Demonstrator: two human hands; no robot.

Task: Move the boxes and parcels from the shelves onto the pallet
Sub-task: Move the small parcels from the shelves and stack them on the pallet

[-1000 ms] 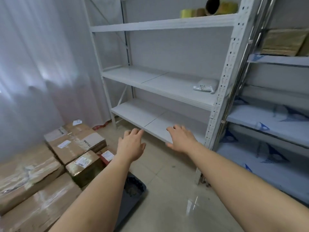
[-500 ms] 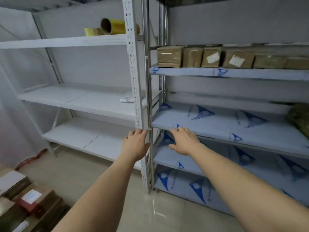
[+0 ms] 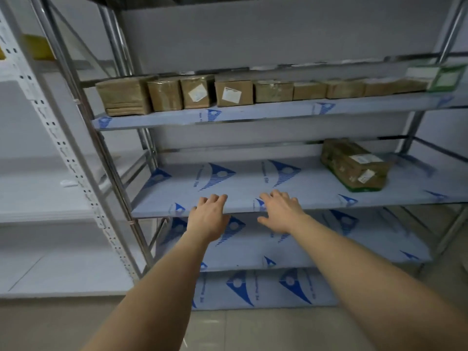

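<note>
Left hand point(image 3: 209, 219), right hand point(image 3: 279, 214) — both empty (spread) — before shelf point(image 3: 316, 201); parcel point(image 3: 354, 164) right.

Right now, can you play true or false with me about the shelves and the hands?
1. Both hands are holding a box. False: the left hand and the right hand are open and empty.
2. A row of cardboard boxes sits on the upper shelf. True.
3. The middle shelf is packed full. False: only one taped parcel lies there, at the right.
4. The parcel lies right under the hands. False: it is off to the right, untouched.
5. The metal rack's shelves carry blue triangle marks. True.
</note>
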